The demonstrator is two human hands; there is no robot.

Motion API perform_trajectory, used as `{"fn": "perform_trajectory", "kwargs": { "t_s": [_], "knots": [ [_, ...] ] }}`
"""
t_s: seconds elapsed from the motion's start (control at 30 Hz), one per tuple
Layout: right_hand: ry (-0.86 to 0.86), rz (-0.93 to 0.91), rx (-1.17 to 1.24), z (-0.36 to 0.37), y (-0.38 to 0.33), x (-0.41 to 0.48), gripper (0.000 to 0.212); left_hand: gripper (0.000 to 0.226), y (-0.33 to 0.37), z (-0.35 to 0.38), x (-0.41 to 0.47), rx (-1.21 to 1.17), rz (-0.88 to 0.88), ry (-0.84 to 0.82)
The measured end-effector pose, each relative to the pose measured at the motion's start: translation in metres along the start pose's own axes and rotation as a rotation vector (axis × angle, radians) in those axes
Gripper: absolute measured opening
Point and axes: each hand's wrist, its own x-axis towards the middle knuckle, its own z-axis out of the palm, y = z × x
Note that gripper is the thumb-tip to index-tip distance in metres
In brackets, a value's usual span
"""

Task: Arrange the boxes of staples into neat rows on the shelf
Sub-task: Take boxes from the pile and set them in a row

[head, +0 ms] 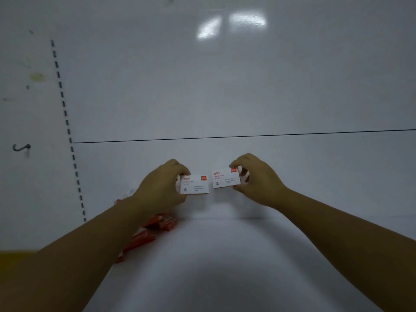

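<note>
Far left, on the white wall: a small dark hook (21,147), and higher up a yellowish stain (37,77). Just right of these, a slotted strip (67,122) of dark dashes, slanting down towards the shelf (225,266). Low in the left corner, a patch of yellow surface (15,255), cut off by the frame edge and partly behind the left forearm. Next, on the left part of the white shelf, a loose heap of red-and-white boxes (144,235), lying at mixed angles, half hidden by the same forearm. Above the heap, the left hand (157,188), fingers curled, gripping the left box (194,184) by its left end, thumb below and fingers over the top. White printed face of this box turned to the camera, red square at its upper right corner, paper-clip drawing lower down; long edges almost level. Just beside it, apart by a narrow gap and slightly higher, the right box (225,178), same print, tilted a little. Pinched at its right end by the right hand (258,181), fingers on the top edge, thumb under the bottom edge; a bit more white between those fingers, too hidden to identify. Both boxes seen against the grey-white back panel (225,86), above the line where shelf meets panel; contact with the panel cannot be told. Across the panel, a thin dark seam (247,136); near the top, two bright reflections (231,23).
</note>
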Motion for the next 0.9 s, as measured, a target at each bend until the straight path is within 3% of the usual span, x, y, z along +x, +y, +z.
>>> {"fn": "perform_trajectory", "kwargs": {
  "t_s": [0.33, 0.67, 0.9],
  "knots": [
    [0.023, 0.083, -0.004, -0.066, 0.086, -0.061, 0.05, 0.051, 0.089, 0.065, 0.029, -0.07, -0.038, -0.052],
    [-0.233, 0.327, 0.021, -0.031, 0.123, -0.105, 0.04, 0.045, 0.083, 0.137, 0.019, -0.136, -0.235, -0.395],
    [-0.247, 0.485, 0.086, -0.015, 0.131, -0.104, 0.041, 0.036, 0.072, 0.166, 0.023, -0.303, -0.331, -0.307]
  ]
}}
